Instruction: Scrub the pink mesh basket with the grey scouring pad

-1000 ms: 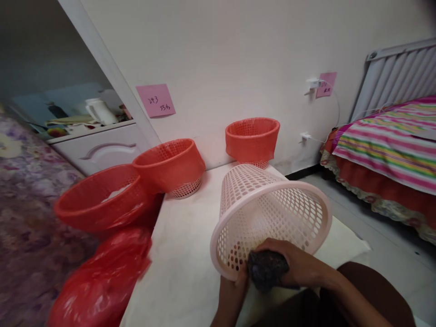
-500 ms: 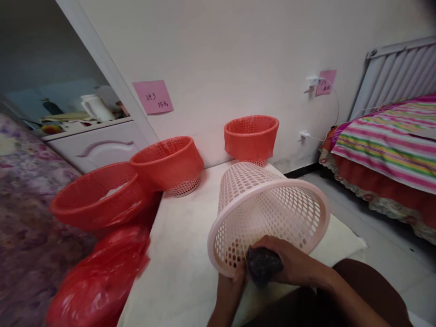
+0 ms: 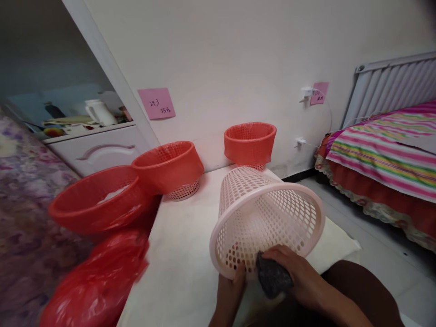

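Basket [image 3: 269, 218] lies tipped on its side at the near edge of the table [image 3: 184, 254], mouth toward the person. Left hand [image 3: 231, 290] pinches its lower rim; right hand [image 3: 299, 277] presses a dark cloth [image 3: 272, 277] there, closed around it. A hard push could roll the basket into the red bins [image 3: 166, 165].

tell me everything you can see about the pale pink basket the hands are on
The pale pink basket looks like plastic, with perforated walls and a solid round rim. It lies on its side on the white table, its open mouth facing the camera and its narrower base pointing toward the wall. The left hand grips the lower rim; the right hand presses a dark cloth against the rim.
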### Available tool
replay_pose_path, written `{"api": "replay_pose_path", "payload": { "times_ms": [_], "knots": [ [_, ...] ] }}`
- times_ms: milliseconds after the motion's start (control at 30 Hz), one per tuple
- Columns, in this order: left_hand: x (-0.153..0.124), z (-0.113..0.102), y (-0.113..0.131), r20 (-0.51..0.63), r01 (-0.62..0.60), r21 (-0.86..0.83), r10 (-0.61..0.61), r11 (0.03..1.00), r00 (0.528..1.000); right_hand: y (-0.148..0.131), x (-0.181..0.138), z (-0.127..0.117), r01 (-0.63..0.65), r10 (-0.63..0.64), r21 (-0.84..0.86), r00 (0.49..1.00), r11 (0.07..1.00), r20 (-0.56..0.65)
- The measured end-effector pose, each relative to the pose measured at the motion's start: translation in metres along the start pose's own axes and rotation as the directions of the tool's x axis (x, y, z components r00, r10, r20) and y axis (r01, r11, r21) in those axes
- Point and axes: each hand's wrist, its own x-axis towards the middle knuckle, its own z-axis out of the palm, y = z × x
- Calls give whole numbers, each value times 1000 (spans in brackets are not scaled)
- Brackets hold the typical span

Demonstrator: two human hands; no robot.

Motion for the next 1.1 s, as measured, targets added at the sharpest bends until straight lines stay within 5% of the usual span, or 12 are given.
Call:
{"api": "replay_pose_path", "payload": {
  "times_ms": [167,400,500,600,733,800,900,1000,1100],
  "knots": [
    [-1,2,5,7,4,-49,-3,999,1000,21,-36,18,-68,35,-118,966,991,-255],
    [-1,1,9,-11,-39,-105,38,994,999,36,-60,13,-186,66,-170,837,968,-543],
    [1,-3,8,-32,-49,-129,45,991,998,24,-66,0,-343,233,-47,726,938,-647],
    [3,-7,4,-50,-34,-141,27,989,998,-6,-60,-21,-435,342,93,541,896,-768],
    [8,-7,-4,-72,-56,-148,46,987,996,-60,-21,-60,-345,131,-9,379,938,-916],
    [11,-5,-7,-85,-69,-155,57,985,995,-81,7,-79,-257,-66,-175,382,951,-922],
    [14,-2,-9,-94,-65,-162,50,985,994,-94,41,-94,-164,-202,-325,509,932,-837],
    [15,-2,-8,-101,-59,-167,43,984,994,-83,51,-94,-169,-159,-297,553,940,-818],
    [14,-3,-6,-100,-43,-176,26,983,995,-55,38,-86,-224,-40,-175,503,959,-863]
  ]
}}
